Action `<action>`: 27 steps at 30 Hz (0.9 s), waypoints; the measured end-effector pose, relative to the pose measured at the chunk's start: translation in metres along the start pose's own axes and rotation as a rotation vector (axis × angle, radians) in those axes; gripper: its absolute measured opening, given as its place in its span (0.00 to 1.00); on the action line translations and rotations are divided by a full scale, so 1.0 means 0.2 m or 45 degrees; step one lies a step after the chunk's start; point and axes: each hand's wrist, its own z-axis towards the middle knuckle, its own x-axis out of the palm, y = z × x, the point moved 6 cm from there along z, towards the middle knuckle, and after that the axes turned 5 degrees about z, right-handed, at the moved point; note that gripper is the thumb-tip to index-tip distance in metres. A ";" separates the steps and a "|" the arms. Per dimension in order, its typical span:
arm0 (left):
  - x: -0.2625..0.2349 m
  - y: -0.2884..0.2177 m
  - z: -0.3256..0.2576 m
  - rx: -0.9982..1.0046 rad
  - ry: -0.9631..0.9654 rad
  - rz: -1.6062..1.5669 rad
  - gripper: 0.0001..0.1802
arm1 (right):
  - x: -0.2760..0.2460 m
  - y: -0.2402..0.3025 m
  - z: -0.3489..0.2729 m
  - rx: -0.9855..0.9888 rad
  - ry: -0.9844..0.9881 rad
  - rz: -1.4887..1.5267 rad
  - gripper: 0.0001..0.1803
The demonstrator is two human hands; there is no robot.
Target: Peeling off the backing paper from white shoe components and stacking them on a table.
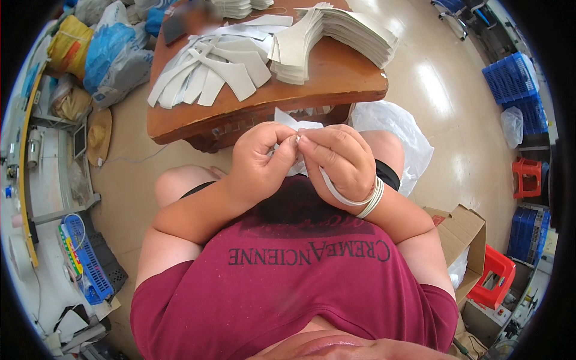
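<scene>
My left hand (261, 159) and my right hand (342, 159) meet in front of my chest, each closed in a pinch. A tiny bit of a white strip (298, 138) shows between their fingertips; most of it is hidden. Just behind the fingers, a white sheet piece (284, 119) sticks up, and I cannot tell whether either hand grips it. Several thin white bands (375, 200) loop around my right wrist, and one flat white band (337, 195) runs up under the palm.
A brown wooden table (252, 111) stands ahead. On it lie fanned white curved pieces (225, 63) and a thick stack of them (354, 39). Filled bags (117, 57) sit at the left, and a white plastic bag (402, 135) is by my right knee. A cardboard box (465, 237) and red stool (495, 279) stand right.
</scene>
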 end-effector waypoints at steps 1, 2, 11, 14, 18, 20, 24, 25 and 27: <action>0.00 -0.01 0.00 -0.004 0.000 -0.001 0.03 | 0.00 0.01 0.01 -0.018 -0.005 0.020 0.19; 0.00 0.00 -0.01 -0.095 -0.001 -0.135 0.04 | 0.00 0.00 0.01 -0.015 -0.003 0.022 0.19; 0.00 -0.02 0.01 0.155 0.022 0.012 0.06 | 0.00 -0.01 0.00 0.034 0.038 -0.235 0.19; 0.00 0.00 0.01 0.056 0.019 -0.107 0.06 | 0.01 0.01 -0.03 -0.118 -0.055 -0.320 0.18; -0.01 -0.05 0.02 0.149 0.030 0.033 0.07 | 0.00 0.01 -0.03 -0.103 0.012 -0.340 0.19; -0.01 -0.02 0.01 0.071 0.009 -0.057 0.08 | -0.01 0.01 -0.05 -0.104 0.009 -0.320 0.21; 0.00 -0.01 0.02 -0.106 0.069 -0.134 0.09 | -0.01 -0.01 -0.06 -0.098 0.012 -0.362 0.15; 0.01 -0.01 0.02 -0.107 0.069 -0.133 0.09 | -0.01 -0.01 -0.05 -0.084 0.011 -0.365 0.15; 0.01 0.02 0.03 -0.061 0.018 -0.174 0.09 | 0.00 0.00 -0.03 -0.072 -0.012 -0.376 0.14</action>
